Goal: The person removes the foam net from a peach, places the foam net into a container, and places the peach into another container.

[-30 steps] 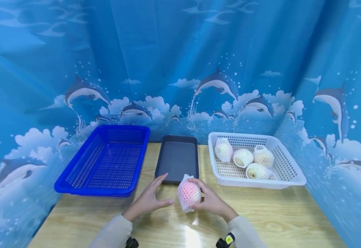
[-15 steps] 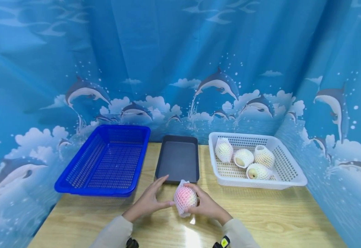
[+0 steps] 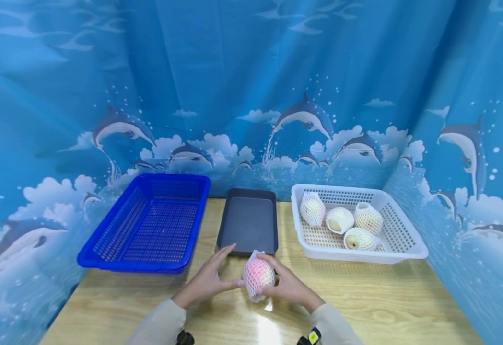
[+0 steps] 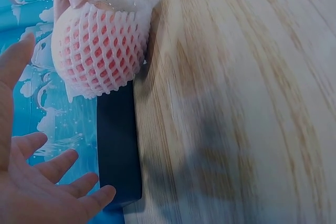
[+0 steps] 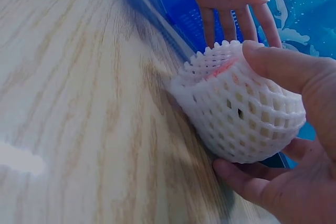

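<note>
A round pink-and-cream fruit in a white foam net (image 3: pixel 257 275) is at the front middle of the table, close over the wood. My right hand (image 3: pixel 289 286) grips it from the right, thumb on the near side and fingers behind. The right wrist view shows that thumb over the upper part of the foam net (image 5: pixel 247 111), with fingertips below. Facing it, my left hand (image 3: pixel 209 278) is spread with straight fingers, its thumb pointing at the fruit. In the left wrist view, a gap separates the left hand (image 4: pixel 44 187) from the fruit, and its palm holds nothing.
Just behind the hands lies a dark grey rectangular tray (image 3: pixel 249 223). To the left stands a blue slotted basket (image 3: pixel 88 258); a white one (image 3: pixel 411 244) at the right contains several foam-netted fruits (image 3: pixel 367 219). A dolphin-print curtain (image 3: pixel 242 96) hangs behind the table.
My right hand has brought the netted fruit slightly left and toward me, closer to the left thumb, then held it there. The left hand has hardly moved.
</note>
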A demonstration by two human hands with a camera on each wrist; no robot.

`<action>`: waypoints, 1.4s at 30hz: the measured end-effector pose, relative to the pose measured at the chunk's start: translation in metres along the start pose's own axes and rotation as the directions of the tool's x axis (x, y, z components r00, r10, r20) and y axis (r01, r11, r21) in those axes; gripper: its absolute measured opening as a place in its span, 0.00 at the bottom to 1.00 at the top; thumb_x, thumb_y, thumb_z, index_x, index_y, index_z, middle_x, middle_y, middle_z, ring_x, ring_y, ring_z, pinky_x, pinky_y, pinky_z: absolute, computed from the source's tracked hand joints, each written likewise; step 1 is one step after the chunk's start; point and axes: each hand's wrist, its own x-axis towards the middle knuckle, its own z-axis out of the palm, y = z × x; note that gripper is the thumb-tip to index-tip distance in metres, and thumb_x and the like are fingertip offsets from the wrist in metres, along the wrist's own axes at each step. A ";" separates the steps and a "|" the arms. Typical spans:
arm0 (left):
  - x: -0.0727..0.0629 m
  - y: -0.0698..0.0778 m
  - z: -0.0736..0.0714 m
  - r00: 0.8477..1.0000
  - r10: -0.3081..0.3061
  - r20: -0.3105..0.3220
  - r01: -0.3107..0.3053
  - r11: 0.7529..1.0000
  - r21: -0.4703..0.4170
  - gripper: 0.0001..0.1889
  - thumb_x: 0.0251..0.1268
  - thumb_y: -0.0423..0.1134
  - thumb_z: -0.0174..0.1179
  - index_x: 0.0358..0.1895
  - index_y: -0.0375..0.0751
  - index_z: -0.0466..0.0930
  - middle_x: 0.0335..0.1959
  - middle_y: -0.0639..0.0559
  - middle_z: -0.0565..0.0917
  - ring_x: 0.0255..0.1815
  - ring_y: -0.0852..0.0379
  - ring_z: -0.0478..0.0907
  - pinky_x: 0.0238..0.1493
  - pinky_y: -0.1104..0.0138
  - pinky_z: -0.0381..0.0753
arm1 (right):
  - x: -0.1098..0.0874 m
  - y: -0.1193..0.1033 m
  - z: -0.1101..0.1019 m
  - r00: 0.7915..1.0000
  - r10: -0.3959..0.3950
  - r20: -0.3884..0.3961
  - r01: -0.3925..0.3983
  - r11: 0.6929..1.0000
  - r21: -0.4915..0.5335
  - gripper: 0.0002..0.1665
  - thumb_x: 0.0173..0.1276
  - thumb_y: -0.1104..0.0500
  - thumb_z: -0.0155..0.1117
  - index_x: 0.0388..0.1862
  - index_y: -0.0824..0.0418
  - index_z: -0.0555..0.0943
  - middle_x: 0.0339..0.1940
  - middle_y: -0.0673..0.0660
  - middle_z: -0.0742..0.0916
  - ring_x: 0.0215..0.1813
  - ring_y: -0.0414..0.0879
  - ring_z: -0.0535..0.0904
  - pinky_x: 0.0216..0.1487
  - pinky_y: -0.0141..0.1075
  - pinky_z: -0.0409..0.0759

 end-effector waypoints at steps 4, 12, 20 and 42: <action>0.002 0.001 0.002 1.000 0.021 -0.001 -0.021 1.000 0.009 0.52 0.44 0.59 0.72 0.75 0.54 0.54 0.75 0.41 0.57 0.73 0.36 0.55 0.63 0.32 0.58 | 0.000 0.000 0.000 1.000 0.016 -0.005 -0.016 1.000 0.026 0.53 0.54 0.60 0.74 0.76 0.51 0.56 0.75 0.68 0.59 0.64 0.65 0.69 0.57 0.49 0.79; 0.003 0.002 0.003 0.999 0.040 -0.003 -0.040 0.999 0.019 0.52 0.44 0.58 0.73 0.75 0.51 0.55 0.74 0.41 0.57 0.72 0.35 0.56 0.63 0.32 0.59 | 0.000 0.005 0.001 0.999 0.039 0.000 -0.038 0.998 0.058 0.53 0.55 0.60 0.73 0.76 0.47 0.56 0.76 0.66 0.58 0.66 0.65 0.67 0.58 0.50 0.78; 0.000 0.000 0.004 0.998 0.061 -0.005 -0.061 0.998 0.025 0.52 0.45 0.59 0.72 0.75 0.51 0.55 0.74 0.40 0.58 0.71 0.34 0.57 0.62 0.31 0.59 | -0.001 0.006 0.000 0.999 0.038 -0.005 -0.038 0.996 0.082 0.52 0.55 0.62 0.72 0.75 0.47 0.57 0.75 0.68 0.57 0.66 0.66 0.67 0.60 0.51 0.77; 0.000 -0.001 0.002 0.998 0.056 -0.002 -0.056 0.998 0.021 0.51 0.46 0.58 0.72 0.75 0.50 0.55 0.74 0.40 0.58 0.72 0.35 0.57 0.65 0.33 0.58 | -0.004 0.001 -0.002 1.000 0.007 -0.004 -0.006 0.994 0.110 0.50 0.55 0.63 0.72 0.75 0.51 0.59 0.75 0.67 0.58 0.69 0.68 0.61 0.62 0.51 0.75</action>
